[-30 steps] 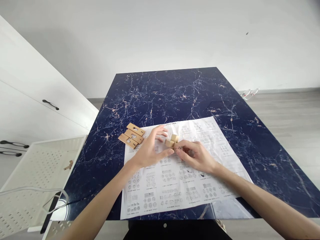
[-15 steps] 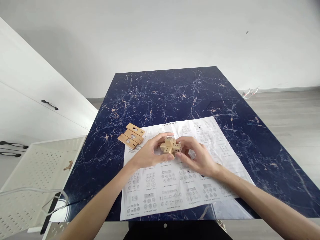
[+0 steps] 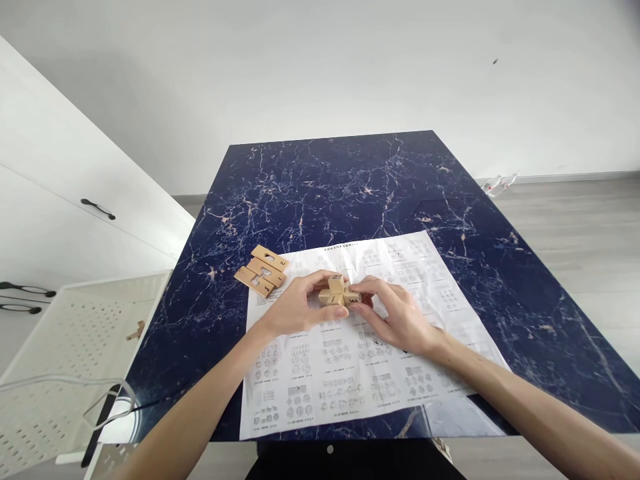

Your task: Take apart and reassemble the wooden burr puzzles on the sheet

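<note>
Between my two hands is a wooden interlocking puzzle [image 3: 336, 285], made of pale blocks with black numbers on their ends. One block stands upright in its middle. My left hand [image 3: 300, 303] wraps the puzzle's left side, with the thumb along its near edge. From the right, the thumb and fingers of my right hand [image 3: 393, 310] pinch a block end marked 3. Beneath both hands lies a creased instruction sheet [image 3: 330, 393] printed with small diagrams. Left of the puzzle, several flat wooden pieces with cut-outs [image 3: 263, 270] rest partly on the sheet's corner.
The dark blue marbled table [image 3: 320, 193] carries everything. A clear plastic sleeve [image 3: 463, 419] lies at the near edge. On the left stands a white perforated cart [image 3: 75, 353] with a cable [image 3: 60, 379] and a small wooden piece [image 3: 136, 330]. Bottles [image 3: 499, 185] are on the floor behind.
The puzzle has turned and tipped slightly between my hands. My right fingers have closed in further on its right block. The flat pieces lie as before.
</note>
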Demonstrator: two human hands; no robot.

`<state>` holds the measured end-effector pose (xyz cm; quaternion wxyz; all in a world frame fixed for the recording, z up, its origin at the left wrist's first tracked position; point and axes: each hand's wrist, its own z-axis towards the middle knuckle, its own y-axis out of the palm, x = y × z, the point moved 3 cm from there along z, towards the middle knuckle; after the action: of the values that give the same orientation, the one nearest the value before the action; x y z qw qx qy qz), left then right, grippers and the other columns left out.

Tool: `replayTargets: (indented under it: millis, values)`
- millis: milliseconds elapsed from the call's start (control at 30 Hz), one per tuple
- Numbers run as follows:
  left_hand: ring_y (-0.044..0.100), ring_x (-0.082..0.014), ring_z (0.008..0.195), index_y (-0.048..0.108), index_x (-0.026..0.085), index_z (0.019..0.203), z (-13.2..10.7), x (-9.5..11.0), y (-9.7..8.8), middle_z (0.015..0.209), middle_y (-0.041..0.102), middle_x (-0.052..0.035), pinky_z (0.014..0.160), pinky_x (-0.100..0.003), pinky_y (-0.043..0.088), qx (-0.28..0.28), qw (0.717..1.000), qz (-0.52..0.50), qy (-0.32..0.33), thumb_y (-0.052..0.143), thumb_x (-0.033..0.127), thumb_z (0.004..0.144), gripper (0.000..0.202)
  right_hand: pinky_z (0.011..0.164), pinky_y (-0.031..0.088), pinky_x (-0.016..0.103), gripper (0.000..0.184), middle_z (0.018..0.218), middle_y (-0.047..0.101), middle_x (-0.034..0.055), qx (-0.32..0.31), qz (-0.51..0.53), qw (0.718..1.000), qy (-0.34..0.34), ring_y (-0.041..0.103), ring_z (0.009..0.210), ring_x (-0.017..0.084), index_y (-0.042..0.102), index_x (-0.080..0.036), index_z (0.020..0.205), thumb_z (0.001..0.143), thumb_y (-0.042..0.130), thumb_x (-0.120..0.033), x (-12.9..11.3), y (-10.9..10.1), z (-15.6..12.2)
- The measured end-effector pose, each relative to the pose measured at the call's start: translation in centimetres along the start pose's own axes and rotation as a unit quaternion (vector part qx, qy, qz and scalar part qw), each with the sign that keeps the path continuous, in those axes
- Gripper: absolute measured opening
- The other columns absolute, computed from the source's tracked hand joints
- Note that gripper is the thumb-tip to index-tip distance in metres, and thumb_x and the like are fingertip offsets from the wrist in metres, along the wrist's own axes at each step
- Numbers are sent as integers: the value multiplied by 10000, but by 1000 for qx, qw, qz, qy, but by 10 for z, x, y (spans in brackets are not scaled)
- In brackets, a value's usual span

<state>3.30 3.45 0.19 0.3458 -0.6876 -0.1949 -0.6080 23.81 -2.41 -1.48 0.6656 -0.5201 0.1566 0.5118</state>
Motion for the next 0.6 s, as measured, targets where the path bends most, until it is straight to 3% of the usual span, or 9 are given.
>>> replayTargets:
  millis: [167,333,600]
  values:
    - [744,-245,976,683,221,1296,-1,-1,1,1124,762,-82,890,-410,607,3,1000,8,-3,824,444,909,468,674,561,380,141,926,739,54,-2,9,1000,5,677,737,213,588,-269,1217,1091,599,-329,2,-1,0]
    - [744,-268,1111,628,275,1402,-2,0,4,1263,752,-90,1001,-444,598,36,999,6,28,891,389,876,599,672,562,368,141,900,720,45,25,13,999,30,691,753,218,564,-271,1195,1077,621,-323,5,-1,-1]
    - [686,-328,1269,639,304,1416,-1,1,4,1424,685,-108,1118,-518,538,53,997,15,49,956,441,806,700,651,558,332,156,918,704,38,41,14,999,-6,669,735,188,548,-247,1222,1084,609,-288,1,-1,1]
